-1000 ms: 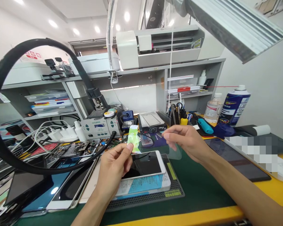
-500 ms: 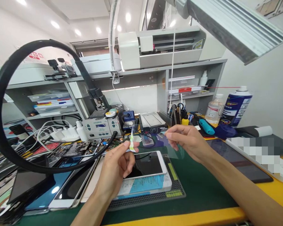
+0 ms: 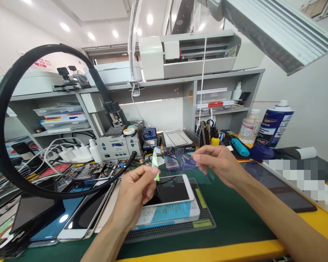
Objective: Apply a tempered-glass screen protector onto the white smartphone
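My left hand (image 3: 136, 193) pinches a small green pull tab (image 3: 155, 164) between thumb and forefinger. My right hand (image 3: 218, 165) pinches the far edge of a clear protective film (image 3: 180, 160), which stretches in the air between both hands. Both hands hover just above a white smartphone (image 3: 175, 191) with a dark screen. The phone lies on a blue-and-white box on a grey perforated pad (image 3: 205, 220).
A black ring lamp (image 3: 5, 109) arcs at the left over several phones and circuit boards. A soldering station (image 3: 117, 143) and small hot plate (image 3: 177, 140) stand behind. A spray can (image 3: 274, 122), bottle and tablet (image 3: 273, 185) sit at right. A desk lamp head (image 3: 276, 29) hangs overhead.
The green tab has turned from flat-on to edge-on in my left fingers and the film has pulled further apart. Both hands stayed nearly in place above the phone.
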Tool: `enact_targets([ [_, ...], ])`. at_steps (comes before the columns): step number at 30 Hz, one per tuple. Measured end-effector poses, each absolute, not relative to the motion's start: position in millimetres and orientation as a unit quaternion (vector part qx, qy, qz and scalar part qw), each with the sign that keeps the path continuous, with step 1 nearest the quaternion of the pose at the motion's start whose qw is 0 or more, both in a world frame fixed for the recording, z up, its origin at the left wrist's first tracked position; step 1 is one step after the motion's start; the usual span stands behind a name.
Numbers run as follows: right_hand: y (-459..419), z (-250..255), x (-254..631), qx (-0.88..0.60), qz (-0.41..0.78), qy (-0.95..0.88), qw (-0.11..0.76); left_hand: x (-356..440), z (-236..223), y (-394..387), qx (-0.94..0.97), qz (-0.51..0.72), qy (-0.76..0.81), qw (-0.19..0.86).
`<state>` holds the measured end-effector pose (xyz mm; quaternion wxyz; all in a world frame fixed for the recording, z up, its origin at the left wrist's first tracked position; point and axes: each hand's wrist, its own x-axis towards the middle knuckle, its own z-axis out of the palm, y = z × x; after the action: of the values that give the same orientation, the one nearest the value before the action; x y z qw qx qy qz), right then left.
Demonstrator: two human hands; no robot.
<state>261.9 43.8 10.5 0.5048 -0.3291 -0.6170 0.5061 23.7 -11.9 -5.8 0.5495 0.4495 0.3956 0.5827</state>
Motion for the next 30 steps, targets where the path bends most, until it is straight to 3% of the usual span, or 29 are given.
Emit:
enact_targets([
  [10,45,11,265,-0.321,0.508,-0.625,0.498,16,-7,-12,0.469,0.525,0.390,0.594],
  [20,45,8,262,-0.301,0.510,-0.621,0.514,22,-1,-12,0.428,0.571,0.328,0.619],
  [30,44,4,256,-0.299,0.478,-0.649,0.511,31,-3,-15,0.434,0.504,0.398,0.632],
])
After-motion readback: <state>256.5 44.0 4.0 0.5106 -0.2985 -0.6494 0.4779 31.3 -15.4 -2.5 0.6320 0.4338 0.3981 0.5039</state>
